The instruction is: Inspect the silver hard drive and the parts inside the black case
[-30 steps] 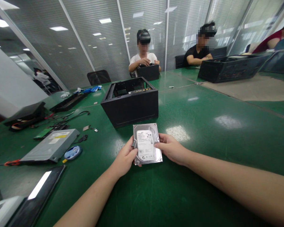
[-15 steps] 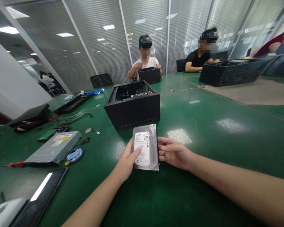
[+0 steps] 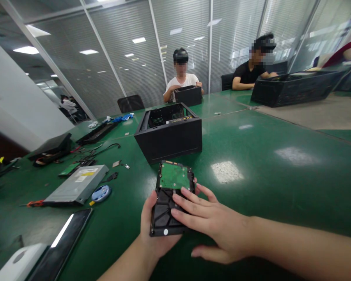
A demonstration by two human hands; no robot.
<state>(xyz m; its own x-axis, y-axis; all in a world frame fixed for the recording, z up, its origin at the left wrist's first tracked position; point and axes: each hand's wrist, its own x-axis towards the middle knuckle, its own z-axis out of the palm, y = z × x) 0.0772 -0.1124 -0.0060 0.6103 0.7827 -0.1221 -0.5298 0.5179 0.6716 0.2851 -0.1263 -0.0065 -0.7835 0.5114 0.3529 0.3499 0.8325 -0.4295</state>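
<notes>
A hard drive (image 3: pixel 166 205) lies underside up, its green circuit board toward the far end and its black metal casing toward me. My left hand (image 3: pixel 155 234) grips it from below, thumb along the left edge, the other fingers mostly hidden beneath. Across the drive's right half rests my right hand (image 3: pixel 210 220), fingers stretched out and touching the black underside, thumb held apart. Just beyond the drive a black computer case (image 3: pixel 171 140) stands on the green table with its top side open, showing perforated panels inside.
Left on the table (image 3: pixel 269 183) lie an optical drive (image 3: pixel 78 183), a screwdriver (image 3: pixel 35 203), a round blue object (image 3: pixel 101 194), a dark flat slab (image 3: pixel 67 246), a white device (image 3: pixel 20 261) and cables (image 3: pixel 105 147). Two people (image 3: pixel 181 82) with headsets sit opposite by other cases (image 3: pixel 292 88).
The hard drive has turned over from its labelled face to its circuit-board side and come slightly nearer. My right hand has moved from its right edge onto its upturned underside. The view has shifted slightly.
</notes>
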